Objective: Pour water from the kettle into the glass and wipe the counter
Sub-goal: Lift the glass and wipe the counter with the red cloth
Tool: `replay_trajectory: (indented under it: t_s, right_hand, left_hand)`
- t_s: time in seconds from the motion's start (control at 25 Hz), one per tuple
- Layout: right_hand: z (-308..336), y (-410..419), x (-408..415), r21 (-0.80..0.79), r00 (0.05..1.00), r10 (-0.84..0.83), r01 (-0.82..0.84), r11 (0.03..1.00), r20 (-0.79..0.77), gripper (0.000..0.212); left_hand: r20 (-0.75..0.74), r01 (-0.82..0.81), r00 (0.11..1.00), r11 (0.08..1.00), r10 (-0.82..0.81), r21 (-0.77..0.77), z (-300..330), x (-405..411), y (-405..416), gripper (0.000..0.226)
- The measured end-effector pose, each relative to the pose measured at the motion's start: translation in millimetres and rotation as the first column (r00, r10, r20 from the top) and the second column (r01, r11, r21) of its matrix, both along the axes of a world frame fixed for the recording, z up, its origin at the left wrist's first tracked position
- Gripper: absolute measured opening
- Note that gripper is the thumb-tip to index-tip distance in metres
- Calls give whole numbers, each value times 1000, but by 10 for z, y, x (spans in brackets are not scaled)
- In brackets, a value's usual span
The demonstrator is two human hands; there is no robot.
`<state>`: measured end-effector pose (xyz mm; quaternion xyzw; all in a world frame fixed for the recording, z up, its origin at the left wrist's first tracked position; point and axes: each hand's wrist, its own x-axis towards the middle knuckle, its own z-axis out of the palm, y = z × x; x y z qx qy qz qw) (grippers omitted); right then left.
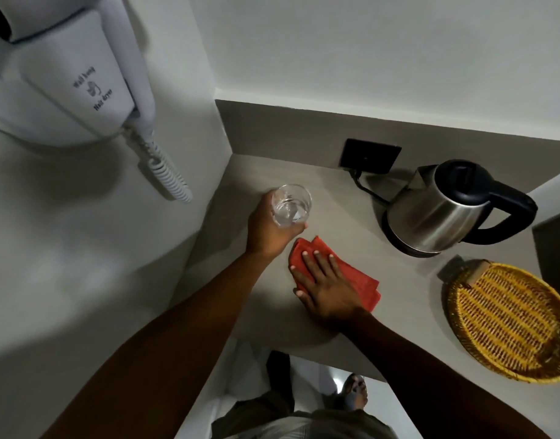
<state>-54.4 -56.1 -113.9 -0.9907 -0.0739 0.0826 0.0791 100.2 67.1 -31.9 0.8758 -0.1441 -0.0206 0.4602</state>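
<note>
My left hand (267,226) grips a clear glass (292,204) with water in it, held just above the grey counter (351,318) near the left wall. My right hand (323,283) lies flat, fingers spread, pressing on a folded red cloth (358,280) on the counter just below the glass. The steel kettle (437,210) with a black lid and handle stands upright on its base at the back right, away from both hands.
A woven yellow basket tray (507,321) sits at the counter's right front. A black wall socket (370,155) with the kettle's cord is behind the kettle. A wall-hung hair dryer (82,80) with a coiled cord is on the left wall.
</note>
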Motion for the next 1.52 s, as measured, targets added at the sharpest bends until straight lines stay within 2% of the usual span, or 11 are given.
replay_trajectory:
  t_s: [0.12,0.24,0.4,0.52,0.6,0.72,0.88,0.96,1.2,1.32,1.52]
  right_hand:
    - [-21,274,358,8,995,89,-89,996,41,57]
    - [-10,418,717,63,997,63,-66,996,37,53]
    - [53,-60,932,79,953,-300,296,952,52,57]
    - [71,-508,548,138,894,-438,424,895,93,55]
    - [49,-474,192,170,906,-403,380,909,133,58]
    - [-67,41,-120,133,982,-174,163,978,76,60]
    - [-82,411,279,60,995,8,-14,998,102,55]
    - [-56,344,541,49,996,-35,31,998,83,54]
    - [19,-424,553,98,896,-438,430,897,75,58]
    - [-33,-460,3,134,868,-473,456,880,152,58]
    - [-96,-363,-451,125,878,-456,441,889,142,60]
  left_hand:
    - [22,5,1000,1000,-5,-3,129,90,-12,82]
    - [42,0,999,1000,1,-9,188,127,4,80]
    - [60,4,998,999,-2,-34,266,151,43,84]
    - [68,27,997,1000,-27,5,291,184,102,87]
    - [67,23,997,1000,-24,9,294,190,131,87]
    - [42,2,999,1000,-1,-20,284,175,145,86]
    - [39,21,999,1000,-20,-21,273,129,170,83]
    - [36,22,999,999,-21,-29,238,93,214,83]
    - [13,60,998,997,-61,49,170,26,300,86]
    - [-65,78,995,997,-77,16,82,-15,248,87]
    - [-142,90,986,996,-93,-24,-104,-140,158,84]
